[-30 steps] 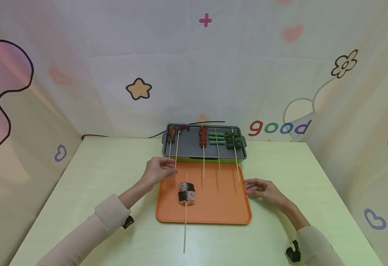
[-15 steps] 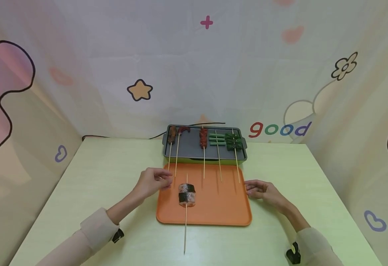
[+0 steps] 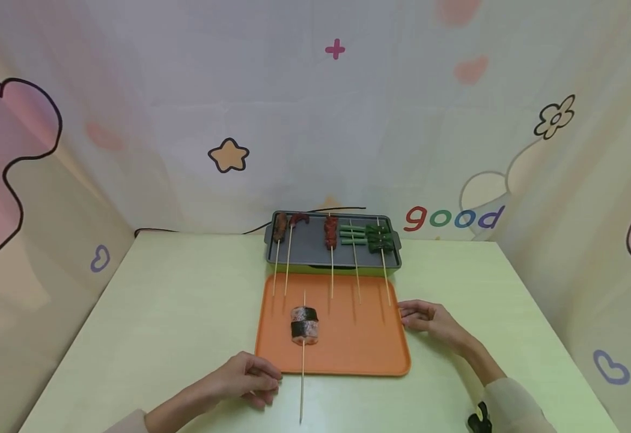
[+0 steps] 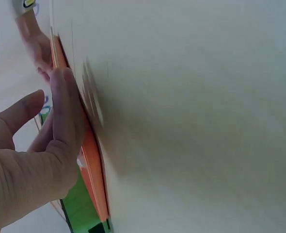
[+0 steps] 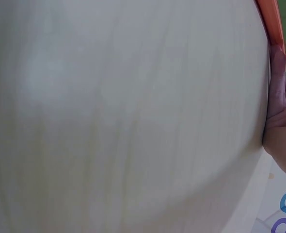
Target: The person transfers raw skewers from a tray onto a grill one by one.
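Observation:
On the orange tray (image 3: 348, 355) lies a skewer bearing a pale, speckled piece with dark bands (image 3: 304, 326); its stick (image 3: 301, 385) juts past the tray's front edge. My left hand (image 3: 247, 380) is at the tray's front left corner, left of that stick, gripping nothing. In the left wrist view, its fingers (image 4: 60, 107) are nearly straight beside the tray's rim, with the thumb apart. My right hand (image 3: 434, 322) touches the tray's right rim with its extended fingers; the right wrist view shows the fingers (image 5: 278, 80) at the orange edge.
Behind the tray stands a dark grill pan (image 3: 310, 255) with a green base. Several skewers rest across it: brown meat (image 3: 280, 228), a dark red curled piece (image 3: 299, 219), red meat (image 3: 330, 233), green stalks (image 3: 353, 234) and leafy greens (image 3: 380, 239). Their sticks overhang the tray.
My left hand has let go of a skewer stick at the grill's left and come down toward me to the tray's front left corner. The right hand has stayed at the right rim.

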Motion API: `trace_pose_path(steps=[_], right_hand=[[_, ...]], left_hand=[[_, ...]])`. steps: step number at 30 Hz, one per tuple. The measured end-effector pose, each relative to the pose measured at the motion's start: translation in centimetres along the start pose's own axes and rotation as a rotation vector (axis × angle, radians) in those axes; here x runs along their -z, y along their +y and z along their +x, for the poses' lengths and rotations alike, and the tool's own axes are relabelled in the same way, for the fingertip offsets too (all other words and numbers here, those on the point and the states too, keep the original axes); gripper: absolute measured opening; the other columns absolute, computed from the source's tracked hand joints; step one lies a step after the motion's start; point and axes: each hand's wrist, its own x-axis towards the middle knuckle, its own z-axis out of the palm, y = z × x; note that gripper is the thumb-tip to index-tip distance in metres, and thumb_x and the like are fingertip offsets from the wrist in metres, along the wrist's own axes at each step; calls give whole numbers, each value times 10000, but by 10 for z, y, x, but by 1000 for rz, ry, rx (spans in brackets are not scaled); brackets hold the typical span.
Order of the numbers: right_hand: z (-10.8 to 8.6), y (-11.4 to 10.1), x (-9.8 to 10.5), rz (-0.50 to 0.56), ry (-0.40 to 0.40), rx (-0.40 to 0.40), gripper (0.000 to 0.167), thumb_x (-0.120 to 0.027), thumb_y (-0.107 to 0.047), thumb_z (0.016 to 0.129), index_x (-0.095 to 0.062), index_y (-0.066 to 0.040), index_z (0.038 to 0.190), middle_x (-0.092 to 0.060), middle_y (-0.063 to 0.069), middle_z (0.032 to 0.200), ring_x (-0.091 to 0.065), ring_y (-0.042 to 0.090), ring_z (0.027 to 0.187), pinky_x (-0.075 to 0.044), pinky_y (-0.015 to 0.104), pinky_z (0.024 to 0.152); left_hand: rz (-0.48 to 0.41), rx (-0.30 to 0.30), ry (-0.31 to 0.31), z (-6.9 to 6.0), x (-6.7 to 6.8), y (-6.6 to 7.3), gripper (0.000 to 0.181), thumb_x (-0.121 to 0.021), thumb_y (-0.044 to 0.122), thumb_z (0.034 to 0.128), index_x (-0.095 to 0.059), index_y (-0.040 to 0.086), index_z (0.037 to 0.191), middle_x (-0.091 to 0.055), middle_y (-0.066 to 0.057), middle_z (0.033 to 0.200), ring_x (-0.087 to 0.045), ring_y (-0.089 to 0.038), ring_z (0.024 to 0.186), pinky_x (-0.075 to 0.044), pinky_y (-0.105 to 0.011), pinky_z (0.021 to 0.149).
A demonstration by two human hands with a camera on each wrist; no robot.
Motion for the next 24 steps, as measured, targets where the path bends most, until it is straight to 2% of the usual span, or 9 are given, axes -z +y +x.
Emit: trace_pose_path(steps=[3,5,10,15,20,24], right_hand=[[-2,1,-2,0,0,-4,496,-634,-104,1009,-496,99,1440,-674,216,1269,-681,13,1004,-562,166,837],[-2,1,-3,-2,5,-11,492,-633,-108,1011,-500,98,1438,-687,185,1260,-680,8,1006,-561,161,842],[-1,-1,-4,13,30,-27,474,-634,-117,1011,-523,87,1425,-724,56,1214,-680,-9,1009,-558,148,862],[0,1,-4,40,34,-32,474,-625,-106,1015,-514,105,1424,-732,-40,1175,-679,-22,1013,-567,152,886],[-1,2,-3,38,35,-39,479,-627,-131,1019,-517,96,1427,-725,8,1218,-673,-29,1019,-567,155,889],[-1,1,-3,29,33,-32,483,-627,-148,1022,-519,92,1427,-710,68,1265,-671,-29,1026,-565,155,896]], left_hand=[[-27,7,-57,-2,-10,-7,312,-645,102,996,-660,-99,1235,-765,-141,1032,-751,-163,846,-643,-294,741],[-75,23,-71,-2,-19,-10,354,-639,113,1003,-628,-104,1282,-760,-144,1074,-755,-177,894,-640,-285,770],[-219,56,-26,2,-37,-16,404,-655,101,994,-583,-100,1336,-756,-159,1130,-757,-201,994,-630,-290,841],[-263,68,-13,5,-46,-14,385,-674,75,972,-602,-95,1309,-757,-179,1141,-759,-178,984,-628,-304,858],[-282,86,-11,4,-50,-11,385,-689,48,954,-607,-88,1306,-774,-138,1083,-759,-170,969,-627,-302,861],[-299,83,2,3,-51,-10,406,-695,-4,931,-601,-97,1315,-764,-23,975,-761,-174,954,-628,-334,875]])
